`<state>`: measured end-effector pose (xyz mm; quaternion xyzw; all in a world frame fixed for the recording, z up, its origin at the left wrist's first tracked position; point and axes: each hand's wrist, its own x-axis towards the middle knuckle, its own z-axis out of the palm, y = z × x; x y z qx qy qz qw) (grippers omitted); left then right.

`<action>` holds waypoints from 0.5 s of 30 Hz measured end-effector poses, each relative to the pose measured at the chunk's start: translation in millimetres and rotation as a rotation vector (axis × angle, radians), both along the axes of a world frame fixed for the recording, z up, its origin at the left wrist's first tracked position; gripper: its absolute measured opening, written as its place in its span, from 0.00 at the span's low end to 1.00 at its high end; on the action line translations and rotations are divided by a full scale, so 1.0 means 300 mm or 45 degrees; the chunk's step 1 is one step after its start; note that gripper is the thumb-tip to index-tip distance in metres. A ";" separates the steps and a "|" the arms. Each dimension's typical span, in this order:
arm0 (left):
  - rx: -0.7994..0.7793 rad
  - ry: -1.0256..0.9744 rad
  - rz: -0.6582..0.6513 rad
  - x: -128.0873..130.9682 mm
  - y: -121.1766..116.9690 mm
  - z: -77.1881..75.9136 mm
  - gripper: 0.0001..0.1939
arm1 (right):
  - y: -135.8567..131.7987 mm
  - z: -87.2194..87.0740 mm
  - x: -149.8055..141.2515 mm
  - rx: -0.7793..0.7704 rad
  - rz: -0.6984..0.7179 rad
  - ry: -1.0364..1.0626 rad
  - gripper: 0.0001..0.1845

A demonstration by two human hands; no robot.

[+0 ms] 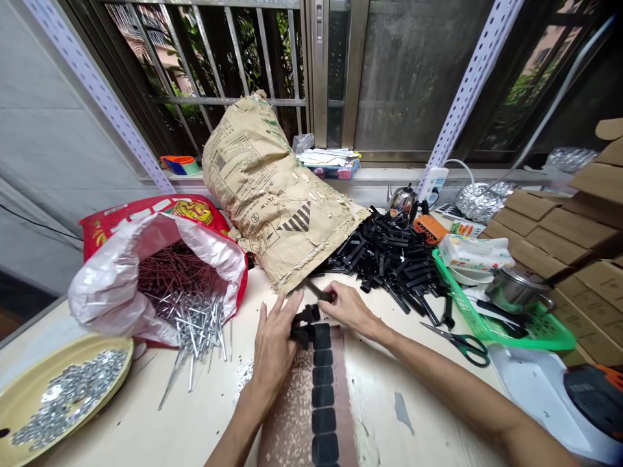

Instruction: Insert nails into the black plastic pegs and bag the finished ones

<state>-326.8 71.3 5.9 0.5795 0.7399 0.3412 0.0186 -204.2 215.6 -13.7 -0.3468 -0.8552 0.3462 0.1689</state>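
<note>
My right hand (349, 307) pinches a black plastic strip (318, 290), which points up and left from the fingertips. My left hand (275, 338) lies with its fingers stretched forward and apart; its inner edge is against several small black plastic parts (304, 325), and its thumb is hidden. Below these parts a row of black rounded-square pads (324, 420) runs toward me along a brown speckled board (287, 425). Beyond my right hand spreads a heap of black plastic strips (394, 253).
A large brown paper sack (272, 188) leans at the back. Left of it, an open red-and-white bag (109, 279) spills metal rods (197, 324). A yellow dish (124, 363) holds small metal pieces. Scissors (470, 347), a green basket (549, 340) and cardboard boxes (591, 285) stand right.
</note>
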 end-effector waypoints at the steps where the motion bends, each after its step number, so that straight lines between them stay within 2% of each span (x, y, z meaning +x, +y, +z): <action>1: 0.001 0.066 -0.084 0.000 0.009 -0.004 0.37 | -0.019 0.013 0.030 -0.191 0.027 0.091 0.10; 4: 0.014 0.088 -0.259 0.010 0.043 -0.016 0.33 | -0.034 0.053 0.119 -0.707 0.223 0.207 0.15; 5: 0.024 0.022 -0.271 0.017 0.055 -0.018 0.28 | -0.018 0.065 0.143 -0.773 0.307 0.199 0.18; 6: 0.022 -0.092 -0.252 0.026 0.065 -0.018 0.23 | 0.011 0.076 0.161 -0.743 0.349 0.185 0.20; 7: 0.009 -0.258 -0.195 0.037 0.072 -0.016 0.17 | 0.051 0.086 0.173 -0.614 0.318 0.168 0.21; 9: -0.016 -0.729 -0.017 0.062 0.080 0.000 0.11 | 0.151 0.099 0.178 -0.148 0.032 0.093 0.20; 10: -0.018 -1.005 0.068 0.075 0.080 0.014 0.12 | 0.202 0.102 0.172 0.107 -0.158 0.012 0.18; 12: 0.005 -1.497 0.171 0.097 0.074 0.046 0.17 | 0.288 0.100 0.144 0.455 -0.370 -0.228 0.17; 13: 0.027 -1.666 0.184 0.104 0.069 0.063 0.20 | 0.317 0.095 0.127 0.553 -0.393 -0.349 0.17; 15: 0.045 -1.829 0.169 0.113 0.062 0.089 0.23 | 0.349 0.083 0.095 0.653 -0.346 -0.512 0.16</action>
